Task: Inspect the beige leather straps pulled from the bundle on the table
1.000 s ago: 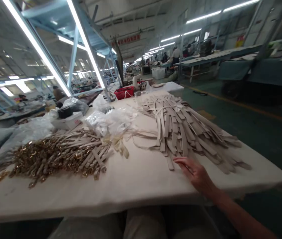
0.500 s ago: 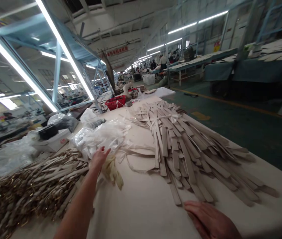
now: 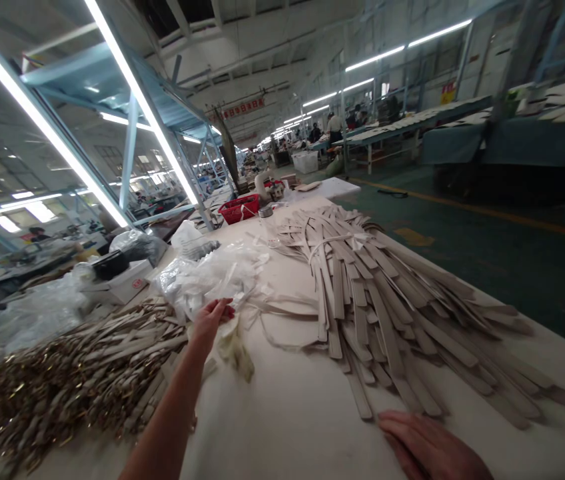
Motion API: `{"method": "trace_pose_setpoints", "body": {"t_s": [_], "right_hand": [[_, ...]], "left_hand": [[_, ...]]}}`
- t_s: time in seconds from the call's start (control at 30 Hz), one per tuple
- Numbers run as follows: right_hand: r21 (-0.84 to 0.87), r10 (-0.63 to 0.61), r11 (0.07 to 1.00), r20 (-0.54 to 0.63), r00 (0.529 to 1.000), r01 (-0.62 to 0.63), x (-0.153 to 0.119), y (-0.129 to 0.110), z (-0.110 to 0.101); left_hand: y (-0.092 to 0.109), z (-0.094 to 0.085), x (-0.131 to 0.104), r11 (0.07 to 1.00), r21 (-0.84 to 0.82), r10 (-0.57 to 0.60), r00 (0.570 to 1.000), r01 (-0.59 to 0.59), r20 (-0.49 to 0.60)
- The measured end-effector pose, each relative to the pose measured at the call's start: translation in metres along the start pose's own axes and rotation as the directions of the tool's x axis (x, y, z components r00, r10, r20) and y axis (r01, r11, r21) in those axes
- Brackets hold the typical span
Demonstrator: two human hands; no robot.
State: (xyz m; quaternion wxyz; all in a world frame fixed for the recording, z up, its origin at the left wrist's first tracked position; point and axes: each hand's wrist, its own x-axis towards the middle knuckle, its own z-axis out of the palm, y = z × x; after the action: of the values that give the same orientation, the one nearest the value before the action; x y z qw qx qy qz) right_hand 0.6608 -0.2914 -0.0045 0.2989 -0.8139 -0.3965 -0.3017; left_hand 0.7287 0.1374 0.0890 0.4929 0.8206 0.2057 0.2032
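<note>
My left hand [image 3: 212, 317] reaches over the table at the edge of a heap of clear plastic bags [image 3: 207, 273]. Its thumb and fingers are drawn together; whatever may be between them is too small to make out. A pale yellowish glove [image 3: 236, 350] lies just below it. My right hand [image 3: 430, 440] rests on the tabletop, fingers stretched out side by side, near the lower ends of the grey-beige straps [image 3: 362, 287]. A light band runs across this fanned pile. To the left is a heap of straps with gold-coloured metal fittings [image 3: 77, 373].
A pale tabletop [image 3: 282, 413] carries everything. Farther back are a red basket [image 3: 238, 209], a small round tin [image 3: 265, 211] and a sewing machine [image 3: 265, 187]. A white box [image 3: 122, 283] stands at left. A blue metal rack [image 3: 130, 153] with lamps rises above.
The view has swung slightly left, so everything sits farther right. My left hand's fingers have drawn together. My right hand remains flat by the strap ends.
</note>
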Motion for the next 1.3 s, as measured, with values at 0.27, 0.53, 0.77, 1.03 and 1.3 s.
{"method": "trace_pose_setpoints", "body": {"t_s": [0.27,0.53,0.77,1.03,1.3], "right_hand": [[0.312,0.38,0.839,0.25,0.891,-0.446,0.014,-0.026,-0.011],[0.473,0.101,-0.163,0.881,0.462,-0.866,0.057,-0.083,0.032],[0.428,0.073,-0.408,0.896,0.438,-0.807,0.111,-0.098,0.055],[0.691,0.405,-0.087,0.683,0.608,-0.717,0.162,-0.081,0.055],[0.806,0.486,0.138,0.451,0.748,-0.575,0.176,-0.065,0.067]], "left_hand": [[0.028,0.005,-0.168,0.832,-0.004,0.553,0.828,-0.555,0.096],[0.023,0.042,-0.258,0.377,0.207,0.877,0.42,-0.903,0.234],[0.021,0.029,-0.283,0.341,0.242,0.891,0.394,-0.908,0.224],[0.008,0.013,-0.295,0.413,0.267,0.862,0.468,-0.871,0.194],[0.076,-0.021,-0.306,0.603,-0.369,0.794,0.488,-0.707,0.362]]}}
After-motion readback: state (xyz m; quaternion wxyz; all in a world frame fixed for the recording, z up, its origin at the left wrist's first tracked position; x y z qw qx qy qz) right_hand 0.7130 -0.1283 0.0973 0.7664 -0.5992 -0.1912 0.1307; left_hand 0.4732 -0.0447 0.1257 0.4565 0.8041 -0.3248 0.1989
